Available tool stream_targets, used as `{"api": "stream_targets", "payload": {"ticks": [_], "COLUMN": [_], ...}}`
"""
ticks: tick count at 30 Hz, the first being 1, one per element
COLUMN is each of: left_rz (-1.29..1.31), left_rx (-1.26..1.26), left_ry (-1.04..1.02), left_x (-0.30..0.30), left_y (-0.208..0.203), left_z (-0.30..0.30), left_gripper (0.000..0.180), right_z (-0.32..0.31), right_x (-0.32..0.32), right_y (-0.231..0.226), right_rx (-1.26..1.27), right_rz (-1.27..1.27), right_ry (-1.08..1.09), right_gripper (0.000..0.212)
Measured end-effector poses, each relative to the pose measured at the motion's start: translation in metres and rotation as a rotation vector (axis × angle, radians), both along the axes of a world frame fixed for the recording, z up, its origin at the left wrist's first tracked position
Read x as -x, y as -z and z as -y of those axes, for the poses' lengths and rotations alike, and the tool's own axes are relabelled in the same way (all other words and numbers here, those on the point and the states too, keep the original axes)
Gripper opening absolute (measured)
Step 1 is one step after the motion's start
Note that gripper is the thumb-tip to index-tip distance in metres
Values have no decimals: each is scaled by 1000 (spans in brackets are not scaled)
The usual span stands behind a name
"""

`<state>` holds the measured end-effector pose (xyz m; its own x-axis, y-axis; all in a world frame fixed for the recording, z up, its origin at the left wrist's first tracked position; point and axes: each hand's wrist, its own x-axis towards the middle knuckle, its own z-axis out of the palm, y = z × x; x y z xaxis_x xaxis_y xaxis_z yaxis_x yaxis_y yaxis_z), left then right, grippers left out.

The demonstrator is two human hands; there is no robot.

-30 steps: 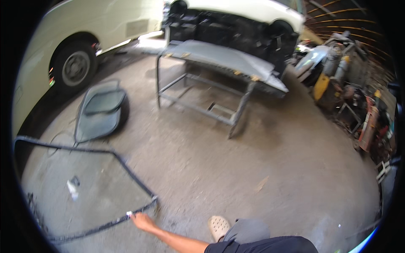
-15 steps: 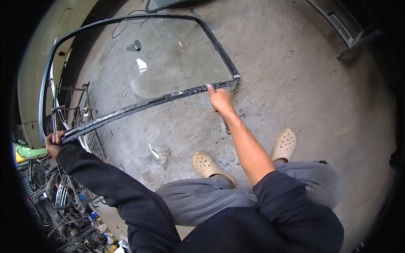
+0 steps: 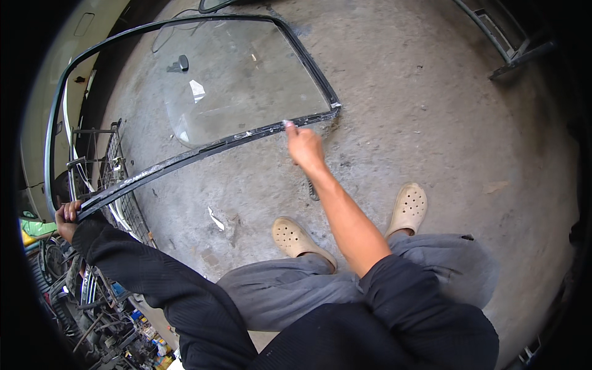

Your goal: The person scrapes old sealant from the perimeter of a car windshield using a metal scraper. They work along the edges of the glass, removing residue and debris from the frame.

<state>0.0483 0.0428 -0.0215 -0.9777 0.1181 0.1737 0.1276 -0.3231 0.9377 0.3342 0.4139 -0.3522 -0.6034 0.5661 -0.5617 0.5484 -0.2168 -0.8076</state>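
A large vehicle window frame [image 3: 246,134], dark with rounded upper corners, is held up in front of me at a slant. Inside its right part shows a clear glass pane [image 3: 246,74] with a curved lower left corner. My left hand [image 3: 67,219] is closed around the frame's lower left corner, fingers over the edge. Near the lower right corner, my right hand [image 3: 305,148] grips the bottom rail, thumb on top; its other fingers are mostly hidden. On the floor just below my right forearm lies a dark ridged object [image 3: 313,190], partly covered.
A wire rack [image 3: 114,157] stands behind the frame's left end, beside a pale vehicle body [image 3: 68,43]. Jumbled metal parts [image 3: 92,302] fill the lower left. Through the glass show a black object [image 3: 183,62] and a white scrap [image 3: 197,90]. A metal stand [image 3: 524,58] is at upper right.
The frame and both hands have shifted slightly left and up in view, together with the floor behind them. Both hands keep their hold on the frame.
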Motion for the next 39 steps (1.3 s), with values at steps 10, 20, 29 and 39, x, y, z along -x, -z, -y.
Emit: {"api": "stream_targets", "payload": {"ticks": [10,20,29,39], "left_rz": [-10,33,30,49], "left_rx": [22,-7,42,-53], "left_ry": [-37,-22,-38,-18], "left_x": [3,2,15,2], "left_y": [5,7,8,16], "left_z": [-1,-4,19,1], "left_gripper": [25,29,28,26], "right_z": [-10,-17,-39,-17], "right_x": [-1,-5,-14,-5], "right_y": [30,20,25,24], "right_rx": [-157,-20,78,-165], "right_rz": [43,80,148,152], "right_ry": [55,60,45,-69], "right_gripper": [60,61,56,60]}}
